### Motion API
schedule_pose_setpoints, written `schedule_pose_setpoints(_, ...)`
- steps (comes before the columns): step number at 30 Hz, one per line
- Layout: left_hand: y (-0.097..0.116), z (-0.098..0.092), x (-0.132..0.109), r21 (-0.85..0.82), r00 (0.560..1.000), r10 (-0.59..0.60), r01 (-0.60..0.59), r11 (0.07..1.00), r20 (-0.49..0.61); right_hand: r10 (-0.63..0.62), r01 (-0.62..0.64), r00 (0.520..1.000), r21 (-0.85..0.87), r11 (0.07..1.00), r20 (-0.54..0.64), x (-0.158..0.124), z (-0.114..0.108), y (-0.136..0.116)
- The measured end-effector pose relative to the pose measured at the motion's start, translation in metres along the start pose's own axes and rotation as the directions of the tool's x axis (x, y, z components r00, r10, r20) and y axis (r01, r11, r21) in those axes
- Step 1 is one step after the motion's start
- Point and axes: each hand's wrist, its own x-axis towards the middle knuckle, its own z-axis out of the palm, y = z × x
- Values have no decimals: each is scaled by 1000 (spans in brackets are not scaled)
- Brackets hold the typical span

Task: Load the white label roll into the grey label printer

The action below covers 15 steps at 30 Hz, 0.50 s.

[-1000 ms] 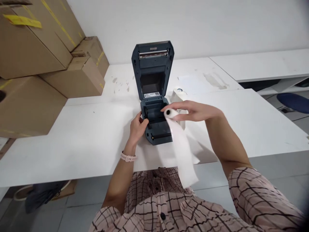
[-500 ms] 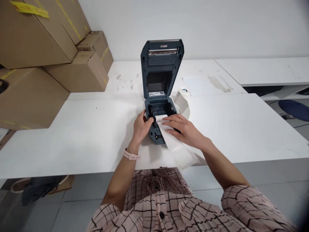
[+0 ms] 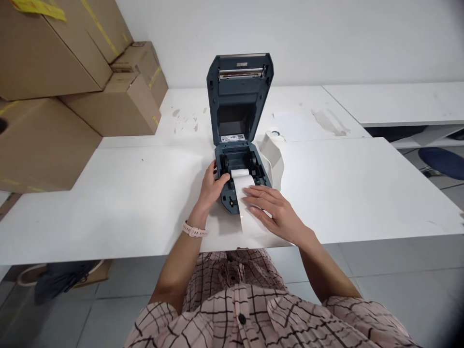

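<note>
A dark blue-grey label printer stands on the white table with its lid raised. My left hand grips the printer's left side, thumb over the inner edge, the other fingers mostly hidden behind the wall. Inside the printer lies a small white paper roll. From it a paper strip runs over the front edge toward me. My right hand rests on the right side of that strip with its fingers stretched out and lying flat.
Behind the printer's right side stands a curved off-white object. Cardboard boxes with yellow tape are stacked at the left on the white table. A dark blue stool seat shows at the far right.
My right hand has slid down the paper toward me. The strip now lies straighter over the printer's front. My left hand stays on the printer's side.
</note>
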Motion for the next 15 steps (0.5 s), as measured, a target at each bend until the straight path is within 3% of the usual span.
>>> schedule_pose_setpoints(15,-2,0,1,-33,1000,13,-13,999,22,22,-15,986,-41,999,165,3,-4,-1)
